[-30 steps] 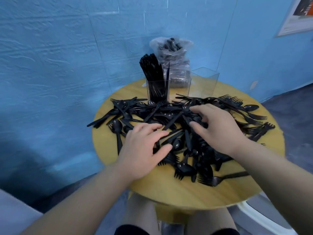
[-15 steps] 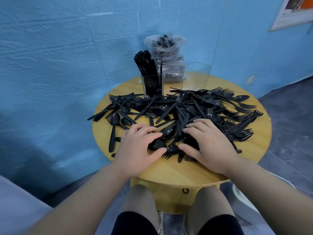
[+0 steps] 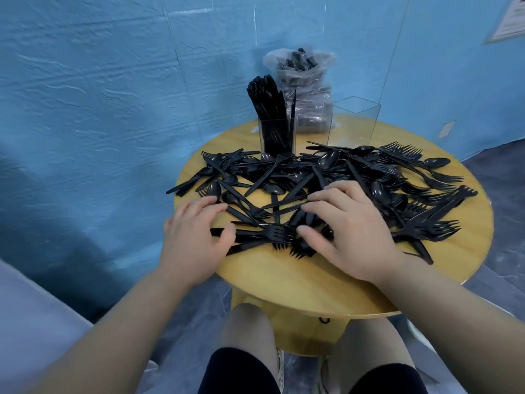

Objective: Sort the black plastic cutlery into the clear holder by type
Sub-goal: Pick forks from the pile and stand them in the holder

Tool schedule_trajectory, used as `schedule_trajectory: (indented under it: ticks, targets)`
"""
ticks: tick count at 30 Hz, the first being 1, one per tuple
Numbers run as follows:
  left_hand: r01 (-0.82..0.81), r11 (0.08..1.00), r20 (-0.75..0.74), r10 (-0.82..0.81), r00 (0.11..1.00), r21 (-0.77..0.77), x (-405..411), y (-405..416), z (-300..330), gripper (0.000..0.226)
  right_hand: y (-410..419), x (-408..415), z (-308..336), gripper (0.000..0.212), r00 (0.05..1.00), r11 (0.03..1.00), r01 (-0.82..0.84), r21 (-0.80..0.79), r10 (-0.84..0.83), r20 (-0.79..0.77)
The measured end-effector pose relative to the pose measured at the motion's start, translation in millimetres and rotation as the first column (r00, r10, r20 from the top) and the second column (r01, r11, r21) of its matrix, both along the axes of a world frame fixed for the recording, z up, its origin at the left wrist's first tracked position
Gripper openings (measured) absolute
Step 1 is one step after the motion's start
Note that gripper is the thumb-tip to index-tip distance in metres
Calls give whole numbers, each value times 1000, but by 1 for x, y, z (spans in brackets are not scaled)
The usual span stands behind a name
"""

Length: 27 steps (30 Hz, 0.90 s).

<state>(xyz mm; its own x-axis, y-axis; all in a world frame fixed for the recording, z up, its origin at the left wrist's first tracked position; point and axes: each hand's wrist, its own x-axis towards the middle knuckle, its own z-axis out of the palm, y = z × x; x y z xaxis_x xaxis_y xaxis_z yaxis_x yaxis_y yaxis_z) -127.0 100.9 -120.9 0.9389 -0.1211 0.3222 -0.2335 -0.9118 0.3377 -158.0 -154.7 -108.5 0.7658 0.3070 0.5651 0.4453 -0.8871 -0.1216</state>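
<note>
A loose heap of black plastic cutlery [image 3: 335,183], forks, spoons and knives mixed, covers the round wooden table [image 3: 284,282]. At the table's far side stands the clear holder [image 3: 352,120]; its left compartment [image 3: 277,135] is packed with upright black pieces, its right compartment looks empty. My left hand [image 3: 193,240] lies flat at the heap's near left edge, fingers spread over a few fork handles. My right hand [image 3: 349,231] rests palm down on the near middle of the heap, fingers relaxed and spread, thumb beside a fork head [image 3: 279,233].
A clear plastic bag [image 3: 304,86] full of more black cutlery stands behind the holder against the blue wall. The table's near rim is bare wood. My knees show under the table.
My left hand has slid left toward the table's edge and my right hand has moved slightly left over the pile. The cutlery under them has spread out flatter.
</note>
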Motion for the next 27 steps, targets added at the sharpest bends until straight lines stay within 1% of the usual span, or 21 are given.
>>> schedule_trajectory:
  ticks: [1,3,5,8,10,12,14,16,18,20,21,23,25,27]
  targets:
    - [14,999,-57,-12,998,37,-1,2,-2,67,7,1,2,45,999,998,-38,-48,36,-37]
    - [56,996,-110,-48,993,72,-3,3,-5,74,19,5,4,49,991,988,-88,-128,73,-114]
    - [77,995,-120,-69,990,64,-3,2,-5,70,27,11,5,50,986,982,-95,-164,70,-150]
    - [113,994,-114,-111,987,9,1,-1,-3,53,32,19,3,49,989,982,-71,-177,46,-141]
    - [144,989,-87,-146,985,-30,6,-2,-2,50,33,24,3,45,993,984,-45,-175,24,-117]
    - [137,990,-45,-139,989,-36,14,0,-1,53,33,28,6,41,995,987,-2,-163,-15,-101]
    - [67,998,-4,-67,998,-15,27,6,-1,48,33,34,10,41,995,986,50,-158,-63,-81]
    - [-53,999,10,53,999,3,42,16,0,47,33,41,13,45,991,981,92,-172,-107,-82]
    - [-160,986,-67,162,984,41,55,25,1,52,35,46,15,51,985,975,109,-193,-133,-112]
    - [-195,974,-187,215,959,118,66,30,0,56,39,49,17,58,977,971,97,-217,-134,-166]
    - [-184,972,-225,214,951,148,69,30,0,57,42,50,19,62,970,969,86,-233,-135,-203]
    - [-135,977,-253,175,952,167,71,26,1,58,47,49,24,70,945,961,62,-270,-144,-294]
    - [-84,990,-244,109,964,114,69,18,3,54,47,48,24,76,923,957,35,-287,-141,-357]
    - [-44,999,-226,43,973,0,65,11,6,47,46,47,24,82,915,969,21,-245,-117,-386]
